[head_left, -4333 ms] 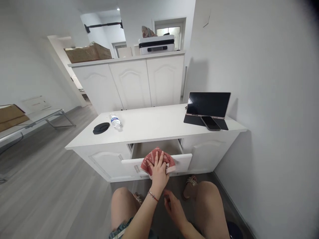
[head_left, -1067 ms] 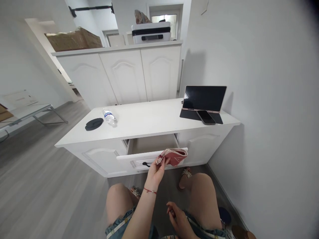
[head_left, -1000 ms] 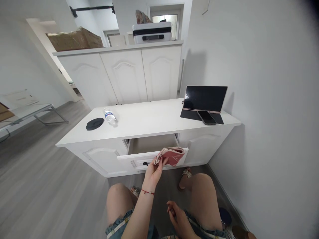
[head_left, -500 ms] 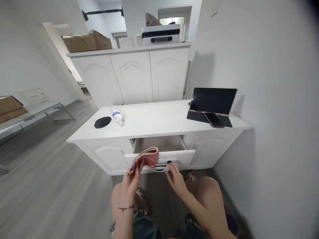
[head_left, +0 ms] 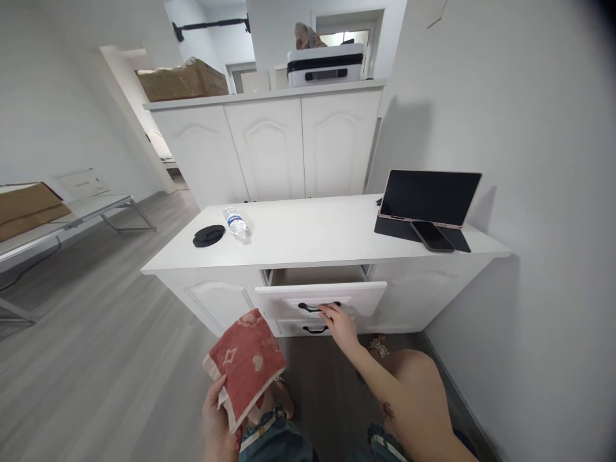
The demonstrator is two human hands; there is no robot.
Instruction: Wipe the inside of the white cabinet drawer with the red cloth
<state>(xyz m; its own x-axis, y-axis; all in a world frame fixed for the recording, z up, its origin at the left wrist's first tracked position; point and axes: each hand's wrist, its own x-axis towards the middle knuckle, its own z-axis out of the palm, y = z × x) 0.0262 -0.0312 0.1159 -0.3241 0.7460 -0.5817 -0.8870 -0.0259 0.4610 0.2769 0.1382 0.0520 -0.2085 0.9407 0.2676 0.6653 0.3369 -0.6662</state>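
One red cloth (head_left: 245, 362), folded and patterned with pale shapes, is held low in front of the low white cabinet (head_left: 317, 234), near its left front corner but well clear of it. The left hand (head_left: 216, 420) grips the cloth from below, thumb on top of its near edge and fingers closed underneath, so the cloth stands tilted up toward the camera. The right hand (head_left: 339, 324) reaches forward with the arm stretched out over the right knee; its fingertips rest on the black handle (head_left: 317, 307) of the one open drawer (head_left: 321, 296), curled loosely at the handle, though whether they wrap fully around it cannot be told. That drawer sits in the middle of the cabinet front, pulled out only a little. A second black handle (head_left: 315, 330) shows just below it. On the cabinet top there are four things: one black round disc (head_left: 208, 235) near the left edge, one clear water bottle (head_left: 235, 222) lying on its side just beside the disc, one dark tablet (head_left: 436, 197) propped upright at the right back corner, and one phone (head_left: 432, 235) lying flat in front of the tablet, on its dark cover.
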